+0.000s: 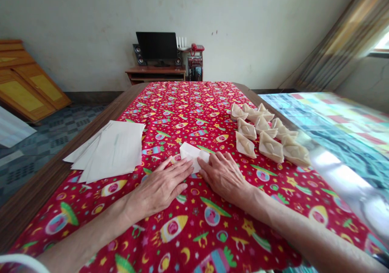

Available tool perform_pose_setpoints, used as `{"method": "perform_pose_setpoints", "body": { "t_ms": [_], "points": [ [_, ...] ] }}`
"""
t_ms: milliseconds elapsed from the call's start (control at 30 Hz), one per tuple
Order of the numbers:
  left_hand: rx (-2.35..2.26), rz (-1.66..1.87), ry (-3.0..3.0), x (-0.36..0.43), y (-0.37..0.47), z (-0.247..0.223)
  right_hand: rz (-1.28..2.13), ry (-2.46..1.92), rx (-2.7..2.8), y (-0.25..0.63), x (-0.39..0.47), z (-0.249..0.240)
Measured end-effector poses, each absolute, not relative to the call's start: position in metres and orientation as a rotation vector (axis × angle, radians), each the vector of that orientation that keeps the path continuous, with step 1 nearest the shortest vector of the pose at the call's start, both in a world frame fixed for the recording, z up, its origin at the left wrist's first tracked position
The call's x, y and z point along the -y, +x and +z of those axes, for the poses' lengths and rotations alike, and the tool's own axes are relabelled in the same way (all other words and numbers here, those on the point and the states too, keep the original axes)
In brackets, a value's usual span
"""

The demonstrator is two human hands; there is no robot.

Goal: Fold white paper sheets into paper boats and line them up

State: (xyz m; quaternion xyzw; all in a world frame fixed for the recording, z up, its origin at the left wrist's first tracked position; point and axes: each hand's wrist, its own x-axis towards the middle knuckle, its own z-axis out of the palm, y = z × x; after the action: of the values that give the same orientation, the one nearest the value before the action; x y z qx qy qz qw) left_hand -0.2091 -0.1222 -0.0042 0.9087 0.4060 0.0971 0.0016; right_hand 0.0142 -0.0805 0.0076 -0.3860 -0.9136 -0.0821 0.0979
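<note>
A small folded piece of white paper (189, 151) lies on the red patterned cloth in front of me. My left hand (167, 180) rests flat with fingers stretched out, its fingertips on the paper's lower left part. On the right side my right hand (223, 171) presses on the paper, thumb and fingers bent over its edge and partly covering it. To the left lies a fanned stack of white paper sheets (117, 149). Several folded paper boats (272, 147), cream in colour, stand grouped in rows to the right.
The red cloth (182, 228) covers a long brown wooden table (100, 137). Beyond its far end are a desk with a monitor (157, 46), speakers and a red telephone (197, 47). A bed with a checked cover (343, 115) adjoins on the right; a wooden cabinet (28, 82) stands left.
</note>
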Motion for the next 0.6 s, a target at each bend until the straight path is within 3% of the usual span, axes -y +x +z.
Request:
{"method": "perform_pose_setpoints", "body": {
  "t_ms": [333,600],
  "points": [
    [-1.259,0.332,2.845,0.122,-0.210,-0.002,-0.233,-1.209,2.688,0.036,0.082,0.011],
    [-1.108,0.661,2.813,0.093,-0.203,0.003,-0.177,-1.270,2.380,0.044,0.070,0.007]
  ]
}}
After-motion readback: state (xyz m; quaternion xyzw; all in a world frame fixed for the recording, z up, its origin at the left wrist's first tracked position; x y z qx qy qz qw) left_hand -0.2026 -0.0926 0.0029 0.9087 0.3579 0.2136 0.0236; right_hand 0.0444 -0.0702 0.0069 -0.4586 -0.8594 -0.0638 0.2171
